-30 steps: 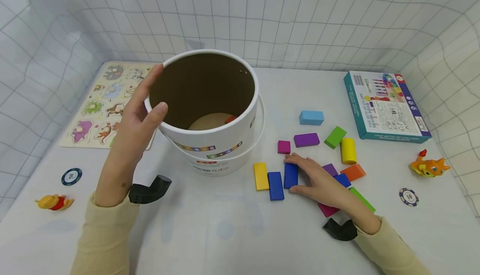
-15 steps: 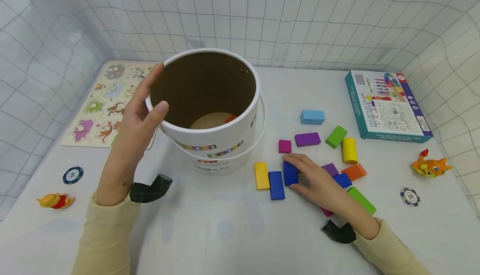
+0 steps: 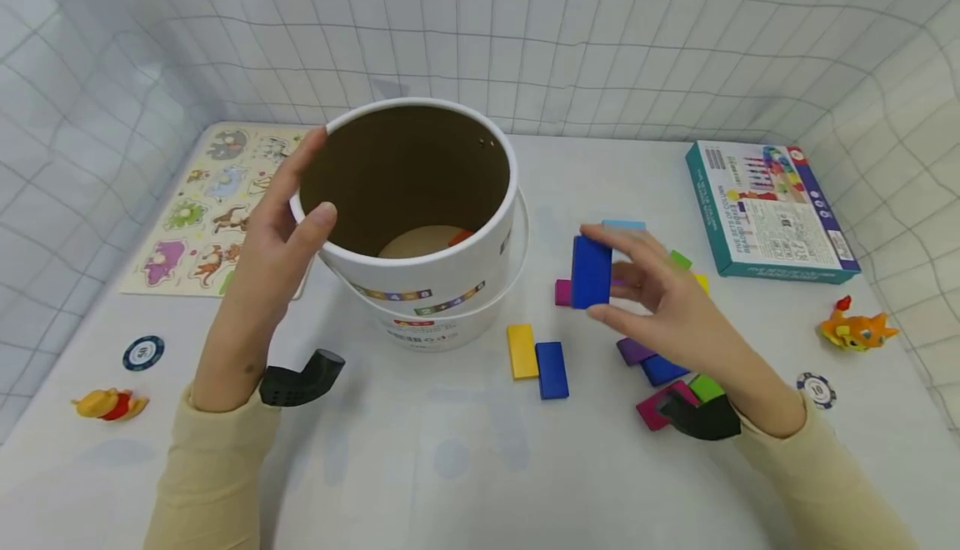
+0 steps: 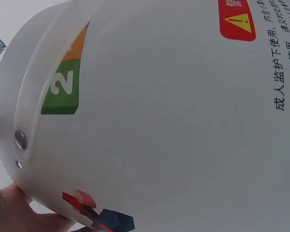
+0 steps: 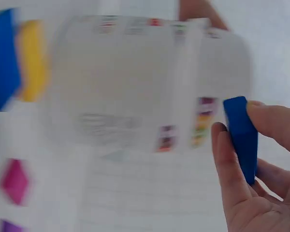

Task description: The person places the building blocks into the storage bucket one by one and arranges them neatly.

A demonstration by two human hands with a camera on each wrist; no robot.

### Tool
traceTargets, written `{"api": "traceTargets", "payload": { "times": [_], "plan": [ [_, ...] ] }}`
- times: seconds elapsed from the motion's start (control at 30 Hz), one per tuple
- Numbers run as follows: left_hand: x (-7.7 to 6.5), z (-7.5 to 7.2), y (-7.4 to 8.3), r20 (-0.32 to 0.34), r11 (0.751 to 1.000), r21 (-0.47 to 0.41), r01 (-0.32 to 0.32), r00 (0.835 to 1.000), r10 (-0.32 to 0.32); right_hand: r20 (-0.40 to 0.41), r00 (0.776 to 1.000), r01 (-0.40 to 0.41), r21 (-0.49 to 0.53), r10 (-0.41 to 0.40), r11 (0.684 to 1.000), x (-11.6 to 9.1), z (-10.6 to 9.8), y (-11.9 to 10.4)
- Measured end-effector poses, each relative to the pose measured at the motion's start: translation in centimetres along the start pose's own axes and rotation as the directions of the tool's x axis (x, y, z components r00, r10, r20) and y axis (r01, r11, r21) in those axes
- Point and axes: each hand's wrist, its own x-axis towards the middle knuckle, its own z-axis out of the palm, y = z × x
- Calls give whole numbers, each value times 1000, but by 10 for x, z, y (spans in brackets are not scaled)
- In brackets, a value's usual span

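Note:
My right hand (image 3: 663, 304) pinches a blue rectangular block (image 3: 592, 272) between thumb and fingers, raised above the table to the right of the bucket. The right wrist view shows the same blue block (image 5: 242, 139) held by its edges. At the left rim of a white bucket (image 3: 450, 262) my left hand (image 3: 279, 237) grips, thumb over the edge. Inside the bucket, part of a red-orange block (image 3: 461, 237) shows on the bottom. Below the raised block lie another blue block (image 3: 552, 371) and a yellow block (image 3: 522, 352), side by side.
Partly under my right arm lie several blocks, among them a magenta block (image 3: 663, 406) and a purple block (image 3: 633, 351). A teal box (image 3: 772, 208) and an orange toy figure (image 3: 857, 327) stand right. An animal puzzle board (image 3: 198, 212) and a Pooh figure (image 3: 112, 404) lie left.
My right hand has tipped up the blue block beside the other blue one and lifted it off the table, up and away. My left hand stays at the bucket rim.

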Motion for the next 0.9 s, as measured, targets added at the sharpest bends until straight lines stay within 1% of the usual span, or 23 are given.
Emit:
{"api": "traceTargets", "payload": {
  "times": [0.07, 0.13, 0.23, 0.3, 0.4, 0.5, 0.57, 0.67, 0.73, 0.8, 0.9],
  "plan": [
    [0, -1, 0, 1, 1000, -5, -3, 1000, 3, -19, 998, 68, 91, -67, 993, 17, -6, -26],
    [0, -1, 1, 7, 1000, -2, -6, 1000, 6, -32, 989, 145, 174, -141, 974, 35, -8, -47],
    [0, -1, 0, 12, 1000, 8, -6, 1000, 6, -26, 985, 174, 201, -172, 964, 62, -6, -63],
    [0, -1, 0, 14, 1000, 18, -9, 1000, 8, 7, 987, 155, 196, -159, 968, 81, -2, -66],
    [-1, -1, 0, 14, 1000, 20, -6, 1000, 6, 92, 992, 74, 172, -90, 982, 108, 7, -65],
    [-1, -1, -1, 12, 1000, 28, 0, 1000, 0, 192, 981, -6, 164, -26, 986, 131, 15, -61],
    [-1, -1, -1, 15, 1000, 24, 3, 1000, -3, 241, 971, -37, 148, 1, 988, 143, 18, -60],
    [0, -1, -1, 18, 1000, 22, -2, 1000, 2, 305, 951, -73, 60, 51, 996, 159, 21, -60],
    [0, -1, -1, 19, 1000, 9, -4, 1000, 4, 361, 929, -71, -44, 82, 997, 168, 24, -61],
    [0, -1, -1, 17, 1000, 6, -3, 1000, 3, 426, 898, -54, -139, 109, 989, 175, 27, -61],
    [1, 0, -1, 21, 1000, -10, 3, 1000, -3, 517, 846, -2, -249, 135, 968, 183, 32, -62]
  ]
}}
